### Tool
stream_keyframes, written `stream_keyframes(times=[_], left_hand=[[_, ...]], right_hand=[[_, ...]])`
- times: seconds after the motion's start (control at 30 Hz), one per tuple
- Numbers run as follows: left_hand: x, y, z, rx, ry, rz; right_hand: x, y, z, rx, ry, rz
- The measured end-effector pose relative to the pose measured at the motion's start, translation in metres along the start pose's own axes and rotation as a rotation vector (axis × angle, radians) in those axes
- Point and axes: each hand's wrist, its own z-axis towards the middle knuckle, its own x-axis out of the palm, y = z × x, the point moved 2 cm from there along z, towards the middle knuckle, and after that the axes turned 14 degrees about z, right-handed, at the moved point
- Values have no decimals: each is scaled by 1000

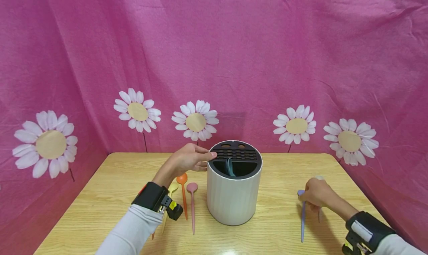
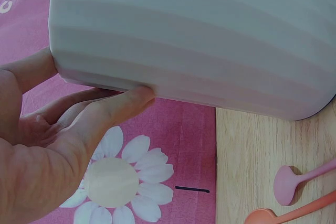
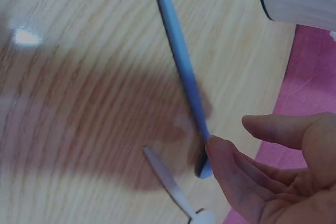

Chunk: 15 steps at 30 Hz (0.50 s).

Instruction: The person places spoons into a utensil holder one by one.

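Note:
A white ribbed utensil holder with a black slotted lid stands mid-table, a teal utensil in its large opening. My left hand rests on its left side, thumb at the rim. In the left wrist view, fairly straight fingers touch the ribbed wall. My right hand is low at the right, over the round end of a lavender-blue spoon. In the right wrist view the thumb stands apart from the fingers, and a fingertip meets the spoon near its round end.
Left of the holder lie a pink spoon-like utensil, an orange one and a yellow one. Beside the blue spoon lies a pale utensil, partly under my right hand. A pink daisy-printed cloth rises behind the wooden table.

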Motion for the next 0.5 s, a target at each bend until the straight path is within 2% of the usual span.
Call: stream_keyframes(times=[0.13, 0.33, 0.5], left_hand=[[0, 0, 0, 1, -3, 2], [0, 0, 1, -4, -4, 5], [0, -1, 1, 1, 3, 7]], right_hand=[[5, -5, 2, 40, 1, 5], [13, -11, 3, 48, -6, -53], [15, -14, 2, 65, -8, -57]])
